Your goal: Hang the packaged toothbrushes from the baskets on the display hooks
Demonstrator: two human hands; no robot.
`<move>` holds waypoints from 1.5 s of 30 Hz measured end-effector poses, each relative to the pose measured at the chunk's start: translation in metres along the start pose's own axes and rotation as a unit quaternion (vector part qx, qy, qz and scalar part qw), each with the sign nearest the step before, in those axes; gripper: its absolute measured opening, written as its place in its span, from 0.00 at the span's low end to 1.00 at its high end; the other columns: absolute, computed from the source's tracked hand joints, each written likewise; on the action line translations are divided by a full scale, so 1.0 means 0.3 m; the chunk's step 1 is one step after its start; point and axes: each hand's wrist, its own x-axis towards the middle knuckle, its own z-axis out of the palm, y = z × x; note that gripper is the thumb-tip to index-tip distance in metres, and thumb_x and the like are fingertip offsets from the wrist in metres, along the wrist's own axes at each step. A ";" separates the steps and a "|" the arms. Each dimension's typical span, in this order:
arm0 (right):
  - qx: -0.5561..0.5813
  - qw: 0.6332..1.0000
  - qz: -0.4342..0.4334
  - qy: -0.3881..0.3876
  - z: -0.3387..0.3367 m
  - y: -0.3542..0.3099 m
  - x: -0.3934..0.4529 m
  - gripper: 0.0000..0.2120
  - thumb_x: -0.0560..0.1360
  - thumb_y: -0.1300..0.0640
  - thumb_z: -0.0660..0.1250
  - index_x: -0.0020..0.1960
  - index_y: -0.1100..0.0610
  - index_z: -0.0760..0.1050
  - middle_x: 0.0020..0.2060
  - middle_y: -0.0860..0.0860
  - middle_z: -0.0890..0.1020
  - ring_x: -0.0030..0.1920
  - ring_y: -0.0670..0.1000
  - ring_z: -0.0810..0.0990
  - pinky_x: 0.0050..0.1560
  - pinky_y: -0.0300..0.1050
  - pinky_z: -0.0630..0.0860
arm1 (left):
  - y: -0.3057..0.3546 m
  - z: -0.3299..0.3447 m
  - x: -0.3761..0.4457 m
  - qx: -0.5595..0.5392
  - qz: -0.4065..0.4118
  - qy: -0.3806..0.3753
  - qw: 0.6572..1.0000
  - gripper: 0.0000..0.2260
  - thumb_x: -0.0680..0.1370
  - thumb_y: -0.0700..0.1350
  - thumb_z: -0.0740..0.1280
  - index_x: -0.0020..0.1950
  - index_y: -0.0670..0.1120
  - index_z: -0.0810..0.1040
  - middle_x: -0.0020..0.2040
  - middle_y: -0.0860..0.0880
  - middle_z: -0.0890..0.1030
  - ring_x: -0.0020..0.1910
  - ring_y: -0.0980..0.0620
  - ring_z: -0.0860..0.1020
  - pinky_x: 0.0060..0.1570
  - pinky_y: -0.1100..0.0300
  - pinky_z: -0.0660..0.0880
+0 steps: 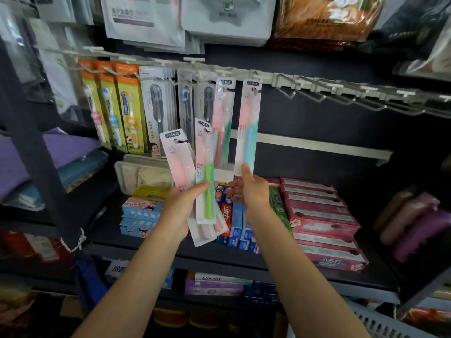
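On the white hook rail [170, 63], three orange-topped children's toothbrush cards [111, 106] hung at the far left, their lettering too small to read. Next hung grey cards with dark brushes [158, 103] — one marked "LMK" down its side — stacked too deep to count. The left hand [181, 206] gripped two long clear-and-white toothbrush packs fanned apart: a pink pack [177, 159] printed "SS" and a pink-and-green pack [205, 172], also "SS". Behind them a pink-green pack [223, 123] hung on a hook. To its right, a pink-and-blue pack [249, 128] hung from a hook — the right hand [251, 189] touched its lower end with the thumb raised, fingers loosely spread. Bare metal hooks [341, 96] ran on rightward. On the dark shelf [317, 272] below lay blue toothpaste cartons [141, 215] and a stack of pink cartons [322, 215].
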 end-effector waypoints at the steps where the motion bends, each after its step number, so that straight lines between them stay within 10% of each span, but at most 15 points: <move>1: -0.004 1.000 0.013 -0.005 -0.003 0.007 0.009 0.20 0.82 0.43 0.63 0.55 0.62 0.77 0.35 0.53 0.85 0.28 0.48 0.81 0.35 0.45 0.79 | -0.002 0.000 -0.001 0.001 0.000 -0.001 1.000 0.13 0.75 0.39 0.75 0.58 0.47 0.82 0.53 0.45 0.86 0.52 0.44 0.85 0.52 0.47 0.81; 12: -0.121 0.958 -0.154 -0.211 -0.101 0.077 -0.168 0.14 0.74 0.51 0.76 0.51 0.58 0.77 0.36 0.49 0.76 0.36 0.46 0.73 0.38 0.42 0.72 | -0.034 0.047 -0.051 0.001 0.013 -0.009 1.000 0.12 0.76 0.39 0.73 0.59 0.45 0.82 0.49 0.44 0.87 0.46 0.46 0.86 0.39 0.54 0.83; 28: 0.002 0.968 -0.205 -0.144 -0.187 0.017 -0.297 0.06 0.82 0.60 0.64 0.58 0.57 0.74 0.42 0.49 0.86 0.39 0.50 0.85 0.36 0.42 0.82 | 0.000 0.043 -0.106 -0.019 0.041 -0.012 0.999 0.10 0.75 0.41 0.75 0.56 0.47 0.83 0.49 0.44 0.87 0.49 0.45 0.85 0.50 0.48 0.81; 34: 0.047 0.964 -0.225 -0.131 -0.170 -0.060 -0.337 0.07 0.83 0.59 0.64 0.60 0.60 0.72 0.42 0.55 0.86 0.34 0.55 0.84 0.29 0.45 0.80 | 0.029 0.069 -0.147 -0.026 0.049 -0.031 0.998 0.07 0.77 0.40 0.72 0.54 0.47 0.82 0.38 0.51 0.86 0.38 0.53 0.85 0.31 0.59 0.80; 45: 0.025 0.974 -0.216 -0.067 -0.115 -0.139 -0.381 0.08 0.82 0.55 0.65 0.58 0.58 0.73 0.37 0.52 0.85 0.29 0.53 0.84 0.26 0.47 0.80 | 0.050 0.046 -0.162 -0.014 0.058 -0.018 0.998 0.10 0.76 0.42 0.74 0.56 0.50 0.82 0.45 0.50 0.87 0.45 0.52 0.86 0.45 0.55 0.81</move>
